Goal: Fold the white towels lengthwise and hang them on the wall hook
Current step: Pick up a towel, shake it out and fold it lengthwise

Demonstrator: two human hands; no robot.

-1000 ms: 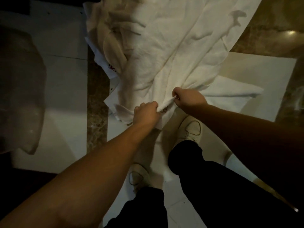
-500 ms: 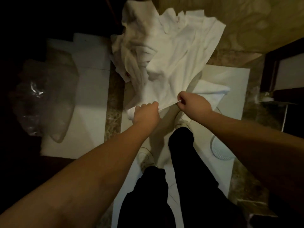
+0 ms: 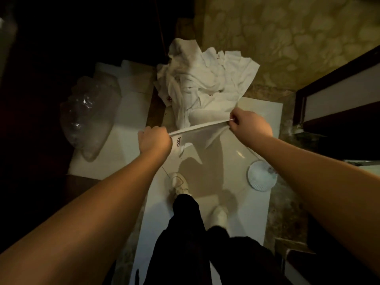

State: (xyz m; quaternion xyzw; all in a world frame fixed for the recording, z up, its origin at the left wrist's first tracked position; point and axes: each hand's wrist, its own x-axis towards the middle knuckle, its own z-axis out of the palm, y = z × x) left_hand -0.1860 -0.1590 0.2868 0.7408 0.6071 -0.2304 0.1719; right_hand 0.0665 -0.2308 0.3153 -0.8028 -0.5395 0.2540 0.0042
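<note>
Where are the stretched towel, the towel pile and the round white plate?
stretched towel (image 3: 197,130), head view, its taut top edge.
towel pile (image 3: 205,83), head view, crumpled middle.
round white plate (image 3: 260,178), head view, its ribbed centre.

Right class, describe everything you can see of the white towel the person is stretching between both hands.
The white towel looks like thin, soft cloth. Its top edge is pulled taut between the left hand and the right hand, each gripping an end. The rest hangs below in limp folds, and a small dark mark shows near the left hand. It is held above the pale floor, in front of the towel pile.

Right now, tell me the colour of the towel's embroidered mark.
Dark red embroidered mark, head view.
</note>
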